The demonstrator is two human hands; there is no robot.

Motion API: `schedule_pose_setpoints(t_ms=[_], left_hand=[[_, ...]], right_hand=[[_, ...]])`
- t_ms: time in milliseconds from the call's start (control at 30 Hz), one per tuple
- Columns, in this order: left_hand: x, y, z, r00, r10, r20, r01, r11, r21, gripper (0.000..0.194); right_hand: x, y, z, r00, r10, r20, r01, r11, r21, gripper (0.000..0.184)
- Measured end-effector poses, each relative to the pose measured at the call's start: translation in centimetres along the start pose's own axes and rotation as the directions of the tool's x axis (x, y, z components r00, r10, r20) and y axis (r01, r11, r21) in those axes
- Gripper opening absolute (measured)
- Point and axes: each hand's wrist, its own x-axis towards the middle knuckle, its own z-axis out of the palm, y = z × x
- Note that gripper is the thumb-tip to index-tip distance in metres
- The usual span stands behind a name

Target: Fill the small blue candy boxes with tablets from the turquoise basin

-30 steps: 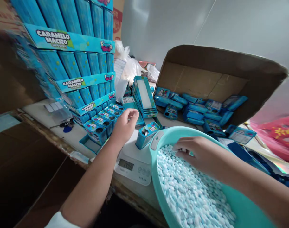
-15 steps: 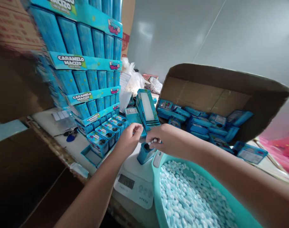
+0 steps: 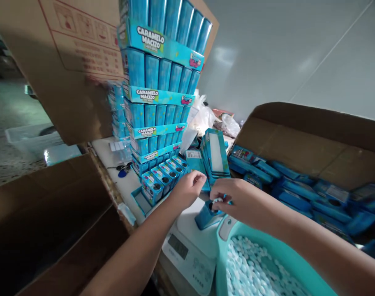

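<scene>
My right hand (image 3: 232, 194) is closed around a few small pale candies (image 3: 217, 201). It hovers at the round hole in the top of a small blue box (image 3: 206, 217). That box stands upright on a white kitchen scale (image 3: 190, 257), whose display is too dark to read. To the left of it my left hand (image 3: 189, 188) is raised with its fingers curled together; whatever they may hold is hidden. Below my right forearm sits a turquoise basin (image 3: 222, 263) with many white and pale-blue candies (image 3: 251, 267).
Stacked display trays of blue boxes (image 3: 156, 96) rise at the left. In front, a tray (image 3: 141, 203) carries several upright boxes. Folded trays (image 3: 216, 154) lean behind my hands. A carton (image 3: 286, 135) of blue boxes stands right. Keys (image 3: 122, 170) lie near the table edge.
The view has turned left, so everything sits further right in the picture. My right hand stays over the box with candies in its fingers; my left hand remains curled beside it.
</scene>
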Motion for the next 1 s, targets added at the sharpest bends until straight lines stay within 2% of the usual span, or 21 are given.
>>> schedule_pose_setpoints(t_ms=[167, 367, 500, 700, 767, 867, 933, 1000], left_hand=[[-0.1, 0.6, -0.4, 1.000, 0.014, 0.002, -0.014, 1.000, 0.000, 0.028], [0.0, 0.6, -0.4, 1.000, -0.007, -0.028, 0.005, 0.997, -0.075, 0.031], [-0.1, 0.5, -0.1, 0.999, -0.037, -0.007, 0.035, 0.991, -0.126, 0.036], [-0.1, 0.4, 0.1, 0.998, -0.062, 0.030, 0.066, 0.985, -0.161, 0.043], [-0.1, 0.4, 0.1, 0.998, -0.052, 0.037, 0.058, 0.985, -0.165, 0.044], [-0.1, 0.4, 0.1, 1.000, -0.024, 0.016, 0.026, 0.990, -0.139, 0.044], [-0.2, 0.5, 0.1, 1.000, -0.004, -0.008, 0.003, 0.992, -0.126, 0.045], [-0.4, 0.7, 0.0, 1.000, 0.005, -0.019, -0.008, 0.992, -0.123, 0.044]], right_hand=[[-0.1, -0.7, 0.0, 0.997, 0.081, -0.003, -0.080, 0.990, 0.117, 0.006], [-0.3, -2.1, 0.3, 0.994, 0.074, -0.078, -0.058, 0.981, 0.186, 0.010], [-0.6, -2.3, 0.8, 0.990, 0.071, -0.122, -0.034, 0.959, 0.282, 0.015], [-1.1, -1.6, 2.2, 0.956, 0.159, -0.247, -0.059, 0.928, 0.369, 0.022], [-1.5, -1.9, 2.3, 0.947, 0.154, -0.280, -0.060, 0.946, 0.318, 0.020], [-2.9, -3.0, 1.8, 0.935, 0.155, -0.319, -0.143, 0.988, 0.060, 0.012], [-4.5, -3.7, 1.8, 0.930, 0.232, -0.287, -0.271, 0.957, -0.105, 0.019], [-6.6, -4.1, 2.4, 0.897, 0.392, -0.205, -0.429, 0.885, -0.181, 0.023]])
